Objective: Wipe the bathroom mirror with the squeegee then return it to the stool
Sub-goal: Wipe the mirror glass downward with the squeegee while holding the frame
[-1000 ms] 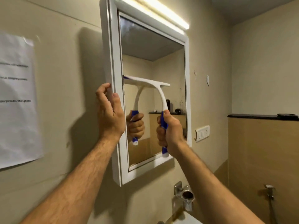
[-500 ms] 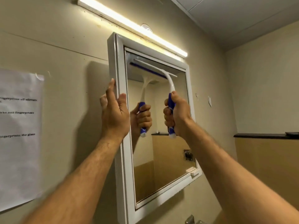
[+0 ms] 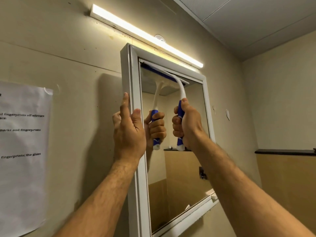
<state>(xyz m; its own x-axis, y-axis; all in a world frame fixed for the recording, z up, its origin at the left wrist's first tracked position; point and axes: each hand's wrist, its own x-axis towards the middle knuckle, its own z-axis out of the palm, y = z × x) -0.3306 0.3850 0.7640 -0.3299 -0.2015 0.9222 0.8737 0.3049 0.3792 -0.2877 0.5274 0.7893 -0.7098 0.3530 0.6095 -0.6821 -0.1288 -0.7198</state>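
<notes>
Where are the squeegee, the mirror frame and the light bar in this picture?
squeegee [image 3: 181,93], head view, on its white curved neck.
mirror frame [image 3: 132,79], head view, on its left white upright.
light bar [image 3: 136,31], head view, on its glowing middle.

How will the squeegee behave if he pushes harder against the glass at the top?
The squeegee looks like light moulded plastic; its thin curved neck may flex slightly. The dark blade edge probably bends against the mirror. The right hand wraps the blue grip fully, so slipping seems unlikely.
</notes>
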